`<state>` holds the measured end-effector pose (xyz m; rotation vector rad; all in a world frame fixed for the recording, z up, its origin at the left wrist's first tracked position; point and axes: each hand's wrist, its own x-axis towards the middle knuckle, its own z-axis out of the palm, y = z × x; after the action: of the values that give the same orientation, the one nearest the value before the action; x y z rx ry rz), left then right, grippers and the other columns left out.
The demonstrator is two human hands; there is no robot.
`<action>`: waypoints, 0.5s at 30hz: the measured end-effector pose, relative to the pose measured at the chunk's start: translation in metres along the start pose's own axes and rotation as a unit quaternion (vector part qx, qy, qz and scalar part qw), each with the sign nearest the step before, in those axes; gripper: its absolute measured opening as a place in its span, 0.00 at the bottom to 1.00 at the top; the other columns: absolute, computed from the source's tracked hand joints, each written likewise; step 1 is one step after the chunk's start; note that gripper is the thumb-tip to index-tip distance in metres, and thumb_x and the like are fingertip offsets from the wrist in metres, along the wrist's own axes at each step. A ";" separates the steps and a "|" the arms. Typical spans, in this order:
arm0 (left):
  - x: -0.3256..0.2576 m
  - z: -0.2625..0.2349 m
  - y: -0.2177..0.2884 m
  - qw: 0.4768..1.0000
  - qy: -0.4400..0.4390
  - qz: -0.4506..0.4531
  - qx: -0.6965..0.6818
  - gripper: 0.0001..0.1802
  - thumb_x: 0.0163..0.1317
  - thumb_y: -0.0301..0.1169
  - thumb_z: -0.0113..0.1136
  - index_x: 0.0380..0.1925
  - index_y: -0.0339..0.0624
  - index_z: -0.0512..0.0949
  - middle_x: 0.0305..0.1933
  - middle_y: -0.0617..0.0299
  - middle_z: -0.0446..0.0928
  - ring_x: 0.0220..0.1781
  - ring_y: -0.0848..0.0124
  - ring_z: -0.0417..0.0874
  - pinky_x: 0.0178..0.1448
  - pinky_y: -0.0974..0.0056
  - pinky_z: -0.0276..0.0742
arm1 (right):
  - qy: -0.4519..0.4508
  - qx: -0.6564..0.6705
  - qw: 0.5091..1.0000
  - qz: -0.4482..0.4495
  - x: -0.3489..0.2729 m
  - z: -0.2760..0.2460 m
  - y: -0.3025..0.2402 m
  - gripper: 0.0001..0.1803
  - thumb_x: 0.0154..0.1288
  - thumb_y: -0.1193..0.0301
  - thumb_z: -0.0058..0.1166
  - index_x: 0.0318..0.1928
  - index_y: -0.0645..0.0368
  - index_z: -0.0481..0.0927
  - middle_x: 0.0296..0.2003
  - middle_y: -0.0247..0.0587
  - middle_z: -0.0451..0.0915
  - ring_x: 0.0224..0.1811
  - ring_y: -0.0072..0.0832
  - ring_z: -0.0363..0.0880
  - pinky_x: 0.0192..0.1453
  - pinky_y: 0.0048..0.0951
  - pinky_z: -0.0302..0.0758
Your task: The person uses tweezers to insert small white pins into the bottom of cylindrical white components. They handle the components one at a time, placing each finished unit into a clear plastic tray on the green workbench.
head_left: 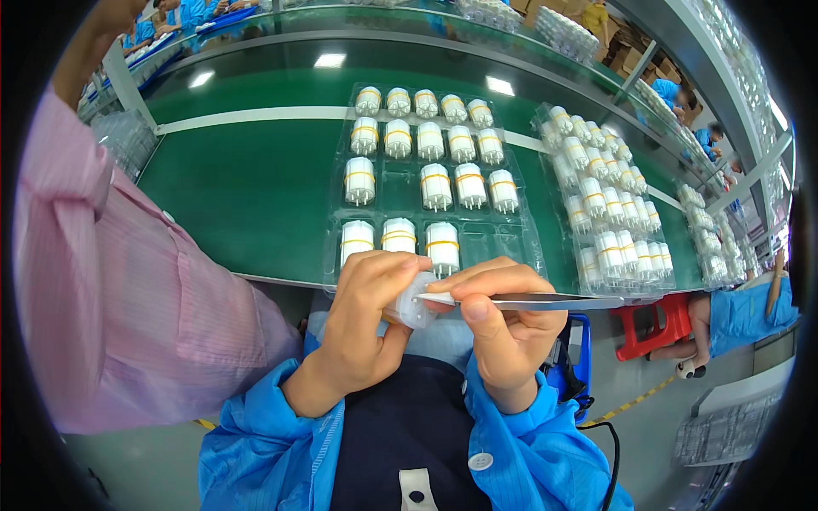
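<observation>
My left hand (362, 319) is closed around a whitish, translucent round piece (412, 308), its flat end turned toward my right hand. Pinched between the fingers of my right hand (507, 328) is a slim silver tool (562, 301) that looks like tweezers, with its white tip against that end. What the tip touches is too small to make out. Just beyond my hands lies a clear plastic tray (503, 243) with rows of white cylinders (399, 232), each with a yellow band and metal pins. Several of its pockets hold nothing.
The trays rest on a green conveyor belt (230, 187). More filled trays (605, 204) lie to the right. A person in a pink sleeve (162, 289) stands close on my left. A red stool (652, 324) and a blue bin (579, 358) are at the right, below belt level.
</observation>
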<state>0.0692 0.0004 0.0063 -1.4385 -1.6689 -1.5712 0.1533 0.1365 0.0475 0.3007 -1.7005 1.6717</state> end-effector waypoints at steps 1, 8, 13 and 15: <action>-0.001 0.000 -0.001 1.000 0.002 -0.002 0.001 0.40 0.37 0.08 0.60 0.58 0.34 0.68 0.53 0.45 0.77 0.51 0.48 0.78 0.54 0.52 0.74 | -0.002 -0.006 1.000 -0.002 0.000 0.001 0.001 0.04 0.61 0.81 0.61 0.37 0.69 0.83 0.34 0.49 0.85 0.36 0.30 0.84 0.40 0.27 0.79; 0.000 -0.003 0.002 0.999 0.001 0.001 0.038 0.39 0.36 0.08 0.60 0.57 0.33 0.69 0.52 0.44 0.77 0.50 0.48 0.78 0.53 0.53 0.75 | -0.014 -0.054 0.998 -0.009 0.004 0.003 -0.002 0.04 0.61 0.81 0.62 0.36 0.69 0.82 0.33 0.48 0.84 0.34 0.29 0.83 0.39 0.27 0.78; -0.001 -0.009 -0.001 0.999 -0.019 -0.005 0.028 0.35 0.47 0.11 0.63 0.59 0.34 0.68 0.51 0.43 0.78 0.50 0.53 0.78 0.53 0.56 0.76 | 0.004 -0.012 1.000 0.013 0.002 0.006 0.001 0.04 0.61 0.81 0.62 0.36 0.69 0.83 0.32 0.47 0.84 0.33 0.29 0.82 0.38 0.26 0.77; -0.003 -0.009 0.000 1.000 -0.016 -0.014 0.021 0.35 0.47 0.11 0.63 0.59 0.35 0.68 0.51 0.43 0.78 0.50 0.53 0.78 0.53 0.56 0.76 | 0.012 0.008 1.000 0.020 0.001 0.008 0.002 0.04 0.61 0.81 0.62 0.36 0.68 0.83 0.32 0.47 0.84 0.33 0.29 0.82 0.38 0.26 0.77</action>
<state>0.0673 -0.0090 0.0060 -1.4335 -1.7370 -1.5252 0.1488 0.1298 0.0471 0.2554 -1.6865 1.7125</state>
